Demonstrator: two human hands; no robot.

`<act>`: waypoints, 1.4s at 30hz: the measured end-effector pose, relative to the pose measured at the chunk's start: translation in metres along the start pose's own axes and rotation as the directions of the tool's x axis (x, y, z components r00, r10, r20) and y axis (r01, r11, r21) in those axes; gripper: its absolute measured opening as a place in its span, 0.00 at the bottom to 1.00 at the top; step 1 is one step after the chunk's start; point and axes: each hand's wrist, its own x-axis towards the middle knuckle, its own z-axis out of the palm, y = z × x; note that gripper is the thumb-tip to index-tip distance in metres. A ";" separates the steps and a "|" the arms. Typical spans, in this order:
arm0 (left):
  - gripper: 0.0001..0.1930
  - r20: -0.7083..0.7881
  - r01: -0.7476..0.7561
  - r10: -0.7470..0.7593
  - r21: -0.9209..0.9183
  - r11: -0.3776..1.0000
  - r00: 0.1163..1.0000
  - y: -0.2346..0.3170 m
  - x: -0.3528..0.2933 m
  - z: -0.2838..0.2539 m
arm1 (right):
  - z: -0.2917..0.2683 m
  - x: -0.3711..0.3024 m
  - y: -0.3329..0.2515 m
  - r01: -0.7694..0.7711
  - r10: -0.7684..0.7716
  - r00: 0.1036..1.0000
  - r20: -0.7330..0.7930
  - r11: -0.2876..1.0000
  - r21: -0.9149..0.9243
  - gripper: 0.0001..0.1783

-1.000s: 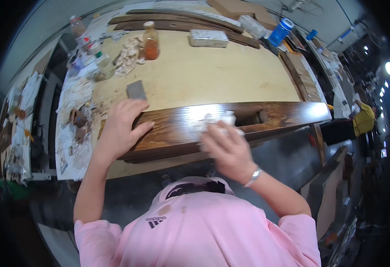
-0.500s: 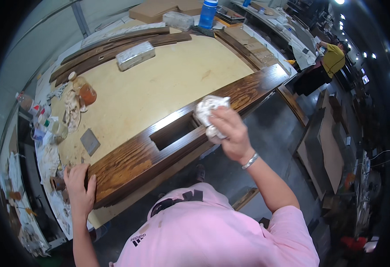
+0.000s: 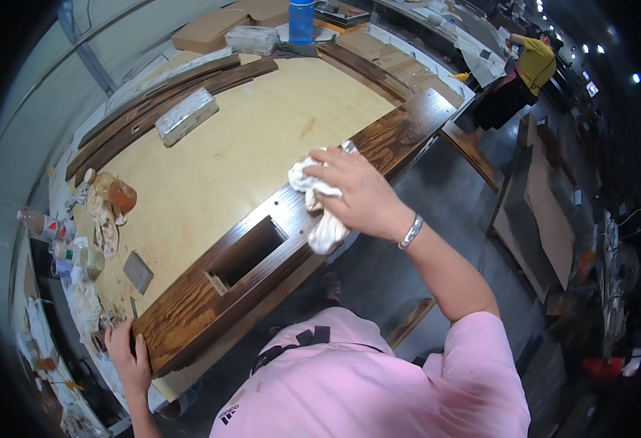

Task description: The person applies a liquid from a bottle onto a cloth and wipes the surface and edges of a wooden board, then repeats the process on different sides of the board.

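A long, dark-stained wooden board [image 3: 181,314] with glossy grain lies slantwise along the near edge of the pale worktable [image 3: 254,124]. It has a rectangular cutout left of its middle. My right hand [image 3: 364,193] is closed over a crumpled white cloth [image 3: 327,232], pressed on the board's top just right of the cutout. Part of the cloth hangs over the near edge. At the board's left end, my left hand [image 3: 129,361] rests with thumb and fingers apart, the thumb against the end face.
At the left stand a jar of amber liquid [image 3: 119,195], plastic bottles [image 3: 46,226] and a flat grey block [image 3: 138,271]. A wrapped brick-shaped block [image 3: 187,117], dark wooden strips [image 3: 145,109] and a blue bottle [image 3: 301,22] lie farther back. A person in yellow [image 3: 536,66] stands far right.
The cloth under my right hand has uncovered the right end of the cutout and sits farther right along the board. My left hand stays at the left end. The whole view has shifted.
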 end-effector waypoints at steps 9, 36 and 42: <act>0.17 0.030 0.081 -0.080 -0.052 0.995 0.996 -0.002 -0.004 -0.001 | -0.107 0.000 0.223 -0.516 0.489 0.827 -0.279 0.856 -0.031 0.22; 0.16 0.009 0.116 -0.116 -0.023 0.993 0.993 -0.001 -0.008 -0.002 | -0.038 -0.052 0.103 -0.204 0.149 0.854 -0.498 0.977 -0.058 0.21; 0.27 -0.178 -0.020 -0.035 -0.298 0.954 0.983 0.061 0.000 -0.010 | 0.033 -0.035 -0.079 0.054 0.089 0.943 -0.320 0.910 0.411 0.18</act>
